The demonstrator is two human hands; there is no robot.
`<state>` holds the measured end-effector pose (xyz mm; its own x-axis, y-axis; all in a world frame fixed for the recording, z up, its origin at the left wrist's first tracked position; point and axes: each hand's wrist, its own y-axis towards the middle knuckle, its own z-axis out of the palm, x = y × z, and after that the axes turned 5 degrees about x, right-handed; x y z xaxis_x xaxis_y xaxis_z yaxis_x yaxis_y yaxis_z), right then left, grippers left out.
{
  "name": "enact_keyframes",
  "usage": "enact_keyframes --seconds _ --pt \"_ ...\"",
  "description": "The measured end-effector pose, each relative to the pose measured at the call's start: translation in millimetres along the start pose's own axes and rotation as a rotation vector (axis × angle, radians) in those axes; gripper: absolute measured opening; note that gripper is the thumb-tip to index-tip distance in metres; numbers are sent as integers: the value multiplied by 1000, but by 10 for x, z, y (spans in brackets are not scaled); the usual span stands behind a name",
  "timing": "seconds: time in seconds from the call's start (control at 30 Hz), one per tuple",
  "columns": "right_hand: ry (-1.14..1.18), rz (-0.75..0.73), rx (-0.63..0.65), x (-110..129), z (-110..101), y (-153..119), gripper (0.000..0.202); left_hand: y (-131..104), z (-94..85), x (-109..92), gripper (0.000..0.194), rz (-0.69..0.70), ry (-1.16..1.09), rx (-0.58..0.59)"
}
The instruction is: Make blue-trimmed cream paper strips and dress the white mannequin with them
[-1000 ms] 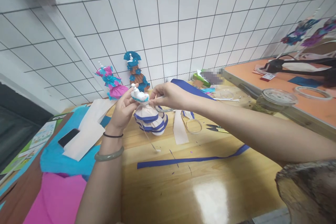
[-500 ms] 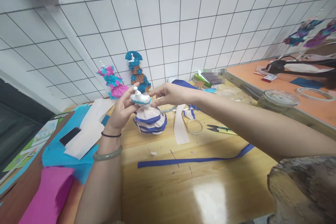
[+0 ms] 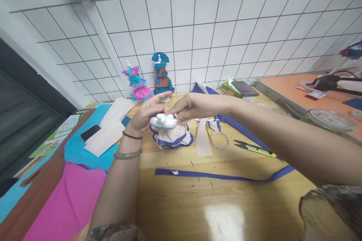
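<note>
The white moulded figure with a gathered, blue-edged cream skirt [image 3: 164, 123] is between both hands over the pale wooden worktop [image 3: 263, 205]; a pink-and-turquoise ruffled figure [image 3: 138, 86] and a teal-and-brown tiered figure [image 3: 162, 77] stand behind it, near the wall; a flat cream strip [image 3: 203, 141], a thin pale hoop [image 3: 220, 147] and black thread snips [image 3: 250, 147] lie to its right; a long blue fabric strip [image 3: 220, 175] lies in front; the right forearm obstructs the area behind the snips; left hand [image 3: 144, 115]: fingers extended beside the figure, closure hidden, grip cannot be told; right hand [image 3: 190, 106]: grip narrow, contents not discernible; compared with half a second earlier, the figure's top tilts nearer the viewer; the snips are more exposed
</note>
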<state>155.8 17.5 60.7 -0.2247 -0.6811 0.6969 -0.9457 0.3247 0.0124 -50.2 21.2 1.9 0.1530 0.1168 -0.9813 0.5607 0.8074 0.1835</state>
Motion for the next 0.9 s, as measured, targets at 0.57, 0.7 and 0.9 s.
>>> enact_keyframes --seconds 0.57,0.7,0.9 --pt "-106 52 55 125 49 -10 33 -57 135 -81 68 13 98 122" --pt "-113 68 53 115 72 -26 32 -33 180 -57 64 31 87 97" --pt "-123 48 72 158 151 15 35 9 232 -39 61 80 177 47"
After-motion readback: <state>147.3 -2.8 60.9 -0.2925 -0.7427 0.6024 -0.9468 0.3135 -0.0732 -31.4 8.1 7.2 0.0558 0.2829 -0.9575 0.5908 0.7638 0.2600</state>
